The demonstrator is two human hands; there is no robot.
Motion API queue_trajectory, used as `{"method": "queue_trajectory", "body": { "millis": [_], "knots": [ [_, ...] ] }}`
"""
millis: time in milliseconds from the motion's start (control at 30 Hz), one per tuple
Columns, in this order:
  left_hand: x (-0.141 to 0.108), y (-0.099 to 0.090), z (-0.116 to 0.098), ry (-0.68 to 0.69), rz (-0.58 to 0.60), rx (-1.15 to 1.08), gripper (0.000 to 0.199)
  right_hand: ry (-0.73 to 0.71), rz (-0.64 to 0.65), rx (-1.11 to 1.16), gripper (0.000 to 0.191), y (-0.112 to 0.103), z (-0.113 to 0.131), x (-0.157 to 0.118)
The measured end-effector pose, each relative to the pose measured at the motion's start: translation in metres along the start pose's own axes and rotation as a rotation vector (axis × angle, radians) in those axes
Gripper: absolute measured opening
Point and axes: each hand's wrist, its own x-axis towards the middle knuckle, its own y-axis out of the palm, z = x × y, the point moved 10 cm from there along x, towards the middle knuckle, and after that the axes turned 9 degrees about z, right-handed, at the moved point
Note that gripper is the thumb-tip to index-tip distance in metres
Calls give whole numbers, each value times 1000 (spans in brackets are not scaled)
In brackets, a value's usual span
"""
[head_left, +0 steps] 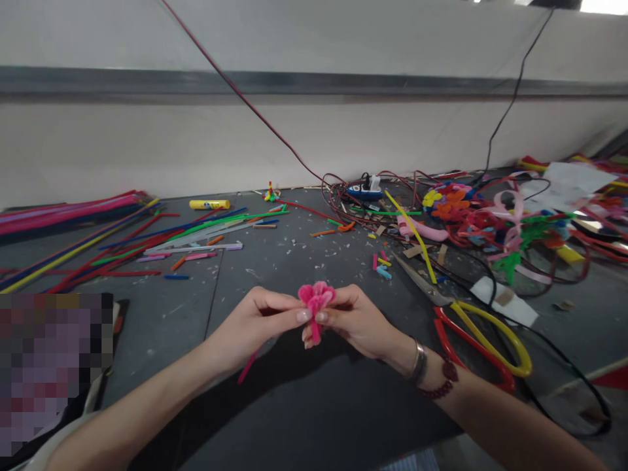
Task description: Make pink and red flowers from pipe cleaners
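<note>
Over the near part of the dark grey bench (161, 333), the person held a small pink pipe-cleaner flower (316, 297) between both hands. The left hand (252, 320) was grasping it with the thumb and fingers, and the right hand (356, 320) was pinching it from the other side, so neither hand was released. The flower stayed in the air above the bench, and its short pink stem (314, 332) pointed down between the fingers. A thin pink piece (248, 367) stuck out below the left hand. On the right wrist were a metal bangle (418, 361) and a dark red beaded bracelet (440, 381).

Near the right hand lay a pair of scissors (481, 347) with red and yellow handles. Long pipe cleaners (63, 216) were spread along the left side of the bench, and a yellow glue stick (209, 204) lay near the far edge. Toward the far right corner was a tangle of red wires (358, 206) around a blue power strip (366, 191), with colourful pipe-cleaner shapes (449, 203) beside it.
</note>
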Motion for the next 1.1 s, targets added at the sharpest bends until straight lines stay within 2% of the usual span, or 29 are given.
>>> {"method": "queue_trajectory", "body": {
  "millis": [100, 433, 567, 833, 933, 1100],
  "knots": [
    [1, -1, -5, 25, -16, 25, 23, 10, -25, -91, 14, -2, 1, 0],
    [-2, -11, 5, 37, -148, 12, 25, -51, -95, -332, 20, 0, 15, 1],
    [-3, -16, 2, 43, -183, 105, 23, -34, -61, -362, 25, 4, 13, 0],
    [-5, -16, -10, 108, -179, 244, 18, -12, 43, -368, 31, 14, 9, -1],
    [-6, -19, -12, 124, -215, 303, 16, -7, 40, -429, 33, 12, 7, -1],
    [-7, -19, -10, 104, -211, 387, 20, -6, 40, -580, 35, 10, 7, -1]
  ]
}}
